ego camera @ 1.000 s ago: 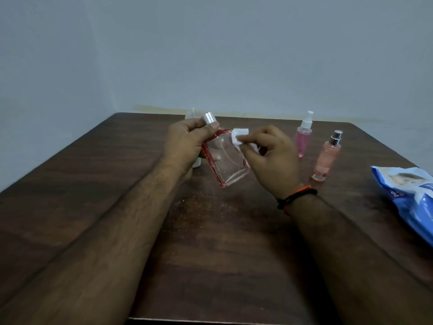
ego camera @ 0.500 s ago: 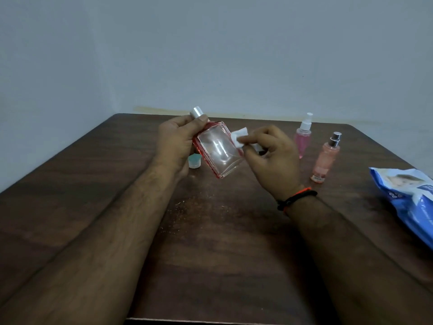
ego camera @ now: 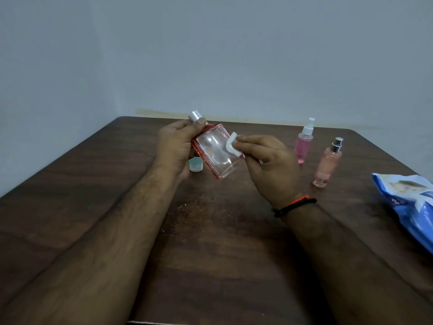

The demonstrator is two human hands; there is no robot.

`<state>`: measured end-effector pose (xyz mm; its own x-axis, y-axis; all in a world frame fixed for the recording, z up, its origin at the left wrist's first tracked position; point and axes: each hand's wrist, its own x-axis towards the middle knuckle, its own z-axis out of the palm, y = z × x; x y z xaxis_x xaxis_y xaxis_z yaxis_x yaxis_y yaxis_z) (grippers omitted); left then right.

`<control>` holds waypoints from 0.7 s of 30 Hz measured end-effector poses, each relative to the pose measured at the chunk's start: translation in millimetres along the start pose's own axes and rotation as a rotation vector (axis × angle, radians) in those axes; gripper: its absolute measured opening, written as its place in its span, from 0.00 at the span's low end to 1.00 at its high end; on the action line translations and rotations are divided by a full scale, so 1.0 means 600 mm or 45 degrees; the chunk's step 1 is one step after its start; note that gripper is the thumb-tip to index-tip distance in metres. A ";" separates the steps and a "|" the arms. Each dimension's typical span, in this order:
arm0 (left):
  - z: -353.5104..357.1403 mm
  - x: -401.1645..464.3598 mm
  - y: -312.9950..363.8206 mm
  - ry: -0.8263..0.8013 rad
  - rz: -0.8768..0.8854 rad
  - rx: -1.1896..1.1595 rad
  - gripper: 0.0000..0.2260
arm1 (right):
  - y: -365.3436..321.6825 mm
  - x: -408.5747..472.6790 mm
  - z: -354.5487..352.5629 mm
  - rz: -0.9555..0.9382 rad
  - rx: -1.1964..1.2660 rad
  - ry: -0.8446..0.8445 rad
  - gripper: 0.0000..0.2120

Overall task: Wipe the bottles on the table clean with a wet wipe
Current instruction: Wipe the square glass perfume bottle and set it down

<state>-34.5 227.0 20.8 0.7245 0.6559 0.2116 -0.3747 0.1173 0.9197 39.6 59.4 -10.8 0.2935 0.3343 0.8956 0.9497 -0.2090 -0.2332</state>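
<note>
My left hand (ego camera: 174,146) grips a flat clear glass bottle (ego camera: 214,153) with red edges and a silver cap, held tilted above the dark wooden table (ego camera: 210,242). My right hand (ego camera: 269,165) pinches a small folded white wet wipe (ego camera: 232,146) and presses it against the bottle's right side. Two more bottles stand upright at the right: a pink spray bottle (ego camera: 304,144) with a white nozzle and a peach bottle (ego camera: 326,165) with a silver top.
A small teal-capped object (ego camera: 195,164) stands on the table just behind my left hand. A blue and white wet-wipe pack (ego camera: 407,205) lies at the right edge. Pale walls close the far and left sides.
My left hand has tilted the bottle further to the left and lifted it slightly, uncovering the teal-capped object. My right hand has slid the wipe down along the bottle's right side.
</note>
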 end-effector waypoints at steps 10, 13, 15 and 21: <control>-0.018 0.013 0.003 0.169 -0.071 -0.191 0.05 | -0.027 -0.004 0.010 -0.298 0.097 -0.164 0.12; -0.017 0.013 0.006 0.179 -0.080 -0.183 0.05 | -0.014 -0.004 0.005 -0.144 0.069 -0.045 0.10; -0.016 0.013 0.004 0.176 -0.075 -0.180 0.05 | -0.011 -0.006 0.004 -0.071 0.061 -0.022 0.11; -0.018 0.012 0.003 0.196 -0.075 -0.216 0.04 | -0.032 -0.009 0.016 -0.345 0.123 -0.125 0.09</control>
<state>-36.0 240.1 20.5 0.6562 0.7487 0.0944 -0.4356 0.2737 0.8575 20.8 70.5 -14.6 0.0330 0.4541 0.8903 0.9995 -0.0132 -0.0303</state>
